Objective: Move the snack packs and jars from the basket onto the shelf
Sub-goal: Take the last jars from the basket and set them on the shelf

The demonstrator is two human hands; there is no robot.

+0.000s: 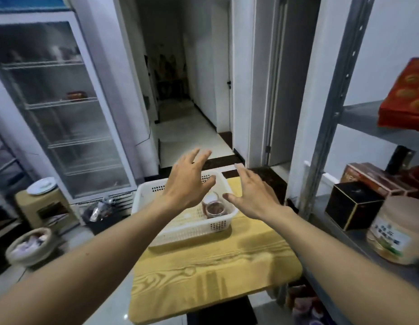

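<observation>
A white perforated basket sits on a small yellow wood-grain table. Inside it stands a clear jar with dark reddish contents, and a white lid-like piece shows behind the jar. My left hand hovers above the basket with fingers spread, holding nothing. My right hand hovers over the basket's right rim, fingers straight and empty. On the right, a grey metal shelf holds a red snack pack, a black box and a beige jar.
A glass-door fridge stands at the left, with a beige stool and a round bowl on the floor near it. A doorway and corridor lie straight ahead. Brown boxes sit on the lower shelf.
</observation>
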